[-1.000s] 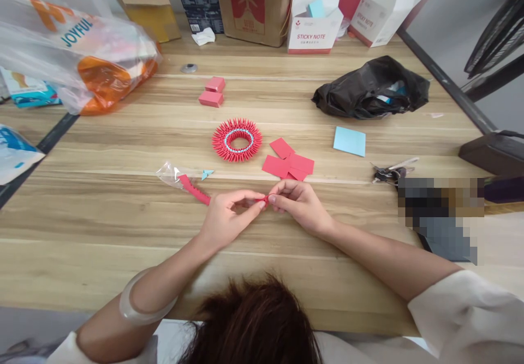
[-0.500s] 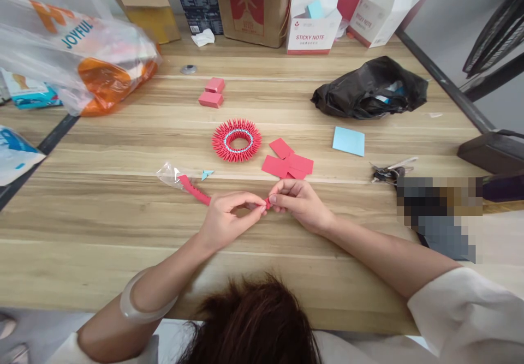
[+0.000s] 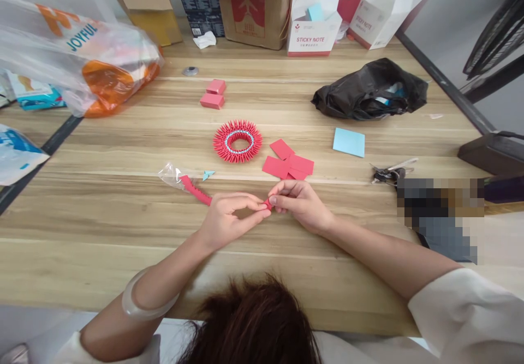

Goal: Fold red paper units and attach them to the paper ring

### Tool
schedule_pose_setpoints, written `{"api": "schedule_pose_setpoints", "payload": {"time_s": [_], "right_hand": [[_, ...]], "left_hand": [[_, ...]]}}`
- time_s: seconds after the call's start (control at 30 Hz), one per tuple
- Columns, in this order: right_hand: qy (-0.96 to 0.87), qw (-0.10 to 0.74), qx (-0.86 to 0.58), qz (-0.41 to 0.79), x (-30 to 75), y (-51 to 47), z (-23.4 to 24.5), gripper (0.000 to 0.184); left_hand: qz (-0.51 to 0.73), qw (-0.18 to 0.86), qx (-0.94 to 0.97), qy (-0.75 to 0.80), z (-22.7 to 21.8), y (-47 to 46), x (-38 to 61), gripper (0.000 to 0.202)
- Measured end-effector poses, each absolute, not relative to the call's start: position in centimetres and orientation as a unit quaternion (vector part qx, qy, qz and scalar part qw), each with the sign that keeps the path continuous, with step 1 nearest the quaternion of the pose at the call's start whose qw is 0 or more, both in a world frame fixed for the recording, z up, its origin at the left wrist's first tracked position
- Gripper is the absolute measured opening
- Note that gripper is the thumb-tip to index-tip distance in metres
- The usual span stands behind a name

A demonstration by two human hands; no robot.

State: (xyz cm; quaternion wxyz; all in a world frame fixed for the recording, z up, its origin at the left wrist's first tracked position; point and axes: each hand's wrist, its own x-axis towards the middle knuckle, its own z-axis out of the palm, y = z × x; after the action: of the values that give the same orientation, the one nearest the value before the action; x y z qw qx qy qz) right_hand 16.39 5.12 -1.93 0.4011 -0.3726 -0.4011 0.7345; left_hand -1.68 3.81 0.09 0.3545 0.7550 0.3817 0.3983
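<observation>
Between my fingertips is a small folded piece of red paper (image 3: 267, 204), mostly covered by the fingers. My left hand (image 3: 229, 216) pinches it from the left, thumb below and forefinger above. From the right, my right hand (image 3: 301, 204) pinches the same piece. Just beyond my right hand lie several red paper slips (image 3: 289, 162), overlapping. A ring of folded red paper points with a pale blue inner band (image 3: 237, 141) rests farther back. A curved row of red folded pieces (image 3: 196, 189) runs partly behind my left hand, beside a clear plastic wrapper (image 3: 172, 175) and a small blue folded piece (image 3: 208, 175).
Two red paper stacks (image 3: 213, 101) lie behind the ring. To the right are a blue sticky pad (image 3: 349, 142), a black plastic bag (image 3: 370, 91) and keys (image 3: 387, 174). Boxes (image 3: 254, 15) line the back; a large plastic bag (image 3: 118, 69) stands at left.
My left fingertips have shifted slightly to the right on the red paper piece, with the thumb a little lower. The whole view has moved slightly; the other things lie as before.
</observation>
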Motion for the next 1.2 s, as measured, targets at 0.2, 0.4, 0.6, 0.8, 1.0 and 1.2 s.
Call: {"api": "schedule_pose_setpoints", "payload": {"time_s": [0.2, 0.4, 0.6, 0.8, 1.0, 1.2], "right_hand": [[-0.434, 0.393, -0.369, 0.722, 16.4, 5.0, -1.7, 0.010], [-0.427, 0.393, -0.359, 0.731, 16.5, 5.1, -2.0, 0.010], [-0.430, 0.397, -0.370, 0.721, 16.5, 4.9, -2.2, 0.013], [-0.448, 0.399, -0.370, 0.709, 16.4, 4.9, -2.1, 0.013], [-0.517, 0.425, -0.386, 0.635, 16.2, 4.2, -2.0, 0.011], [-0.620, 0.427, -0.370, 0.544, 16.5, 4.0, -2.0, 0.009]], "left_hand": [[0.341, 0.544, 0.586, 0.495, 0.1, 3.8, -1.3, 0.013], [0.350, 0.657, 0.484, 0.461, -0.2, 4.1, -1.3, 0.018], [0.348, 0.639, 0.508, 0.461, -0.1, 4.0, -1.4, 0.013], [0.358, 0.615, 0.530, 0.460, -0.1, 4.2, -1.4, 0.011], [0.366, 0.578, 0.550, 0.479, 0.0, 3.8, -1.2, 0.006], [0.376, 0.465, 0.630, 0.495, -0.3, 3.7, -1.3, 0.009]]}}
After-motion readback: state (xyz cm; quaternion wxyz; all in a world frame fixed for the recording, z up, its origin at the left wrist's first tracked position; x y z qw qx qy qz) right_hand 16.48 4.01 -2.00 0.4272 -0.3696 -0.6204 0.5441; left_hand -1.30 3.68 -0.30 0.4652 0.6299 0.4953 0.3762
